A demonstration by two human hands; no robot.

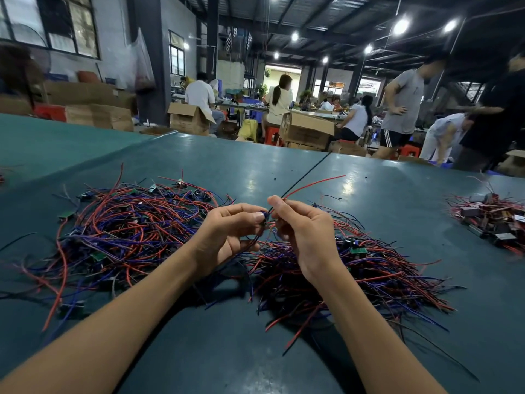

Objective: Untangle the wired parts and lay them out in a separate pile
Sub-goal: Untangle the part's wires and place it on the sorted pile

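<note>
Fingers (241, 209) of the left hand (227, 234) and right hand (305, 234) pinch one small wired part (264, 218), mid-frame above the worktop (227, 166).

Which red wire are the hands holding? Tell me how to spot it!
Look at the green table, between the left pile and right pile of wires. Above the gap, the left hand and right hand hold one part together. Its red wire alone is held up off the piles, slanting rightward.

Glossy smooth teal tabletop (227, 166), plastic-sheathed red and blue wires (127, 223), matt cardboard boxes (306, 132).
</note>
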